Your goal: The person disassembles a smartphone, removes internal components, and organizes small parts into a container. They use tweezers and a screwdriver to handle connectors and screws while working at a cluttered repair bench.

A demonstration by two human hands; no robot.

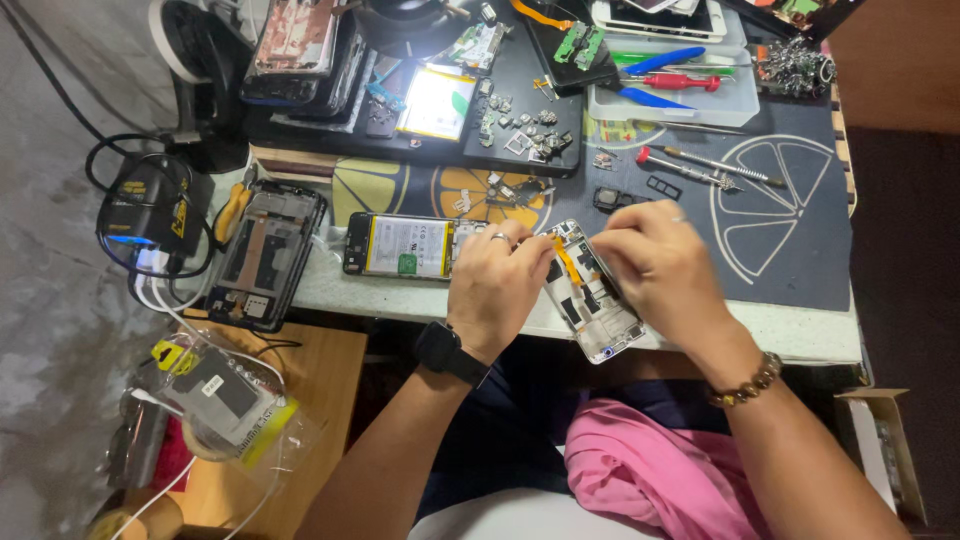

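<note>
The opened white phone frame (590, 300) lies tilted at the bench edge, back cover off, orange flex cable (568, 262) exposed. The left hand (497, 285) steadies its top, fingers closed on it; the right hand (655, 268) pinches at the inner parts, so disassembly looks midway, boards remaining inside

Opened phone (590, 295) between hands — tools (700, 165) behind

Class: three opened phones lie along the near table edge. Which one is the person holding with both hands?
The rightmost phone, tilted, with an orange strip. The left hand and right hand grip it; the other phones lie untouched.
</note>
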